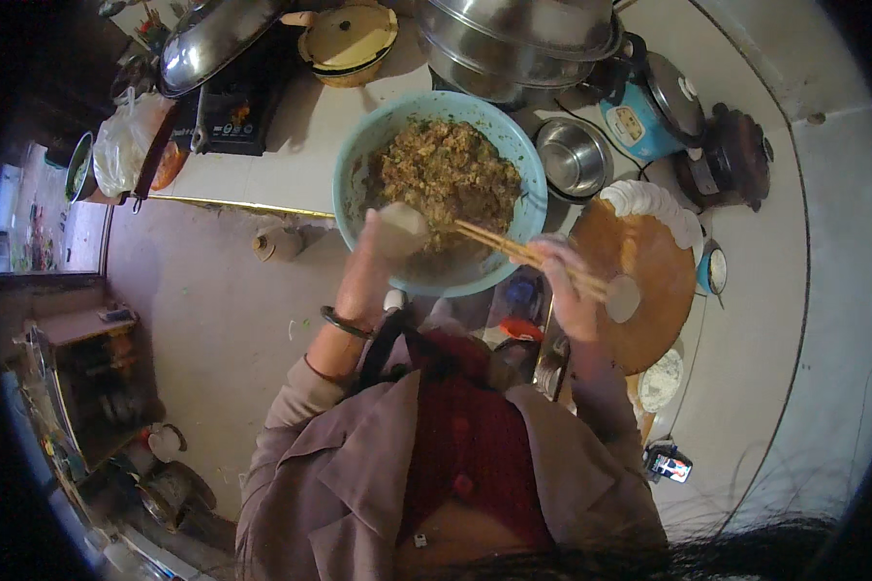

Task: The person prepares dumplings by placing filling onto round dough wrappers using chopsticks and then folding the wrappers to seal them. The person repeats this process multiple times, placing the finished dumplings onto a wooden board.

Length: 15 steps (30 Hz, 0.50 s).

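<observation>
A round dough wrapper (401, 229) lies in my left hand (370, 250), over the near left rim of a light blue basin (527, 240). Chopped filling (447, 174), brown with green bits, fills much of the basin. My right hand (563, 279) grips a pair of wooden chopsticks (501, 243), their tips at the filling beside the wrapper. Whether the tips carry any filling is too blurred to tell. Right of that hand sits a round wooden board (657, 283), with a single wrapper (622, 298) on it and overlapping wrappers (654, 207) along its far edge.
A steel bowl (572, 158) stands right of the basin, near a blue rice cooker (643, 116) and a dark pot (727, 156). Behind rises a large steel steamer (516, 43). A bowl of flour (661, 381) and a lit phone (672, 467) are at the right.
</observation>
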### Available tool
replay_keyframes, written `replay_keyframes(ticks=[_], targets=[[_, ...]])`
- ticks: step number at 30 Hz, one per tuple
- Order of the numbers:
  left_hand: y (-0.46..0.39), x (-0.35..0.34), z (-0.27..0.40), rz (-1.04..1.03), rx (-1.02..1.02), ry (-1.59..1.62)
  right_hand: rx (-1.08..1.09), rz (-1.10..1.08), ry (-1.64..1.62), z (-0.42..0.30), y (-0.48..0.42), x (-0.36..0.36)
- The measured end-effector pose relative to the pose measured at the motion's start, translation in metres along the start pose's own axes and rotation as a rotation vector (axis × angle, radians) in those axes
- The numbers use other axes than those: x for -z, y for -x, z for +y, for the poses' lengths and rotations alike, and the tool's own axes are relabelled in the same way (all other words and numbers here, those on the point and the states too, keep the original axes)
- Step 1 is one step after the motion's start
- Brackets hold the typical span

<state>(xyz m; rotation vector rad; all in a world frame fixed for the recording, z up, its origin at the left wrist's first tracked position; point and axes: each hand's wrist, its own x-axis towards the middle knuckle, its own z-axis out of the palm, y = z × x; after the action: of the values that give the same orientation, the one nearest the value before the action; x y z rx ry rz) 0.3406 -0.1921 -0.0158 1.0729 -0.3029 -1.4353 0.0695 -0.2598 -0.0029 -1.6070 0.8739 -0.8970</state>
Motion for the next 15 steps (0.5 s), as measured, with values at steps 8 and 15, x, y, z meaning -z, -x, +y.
replay_keyframes(ticks=[8, 15], targets=[[0.000, -0.045, 0.003, -0.304, 0.060, 0.208, 0.675, -0.114, 0.729, -0.022, 0.025, -0.038], [-0.005, -0.037, 0.000, -0.321, 0.070, 0.338, 0.690, -0.180, 0.816, -0.027, 0.038, -0.039]])
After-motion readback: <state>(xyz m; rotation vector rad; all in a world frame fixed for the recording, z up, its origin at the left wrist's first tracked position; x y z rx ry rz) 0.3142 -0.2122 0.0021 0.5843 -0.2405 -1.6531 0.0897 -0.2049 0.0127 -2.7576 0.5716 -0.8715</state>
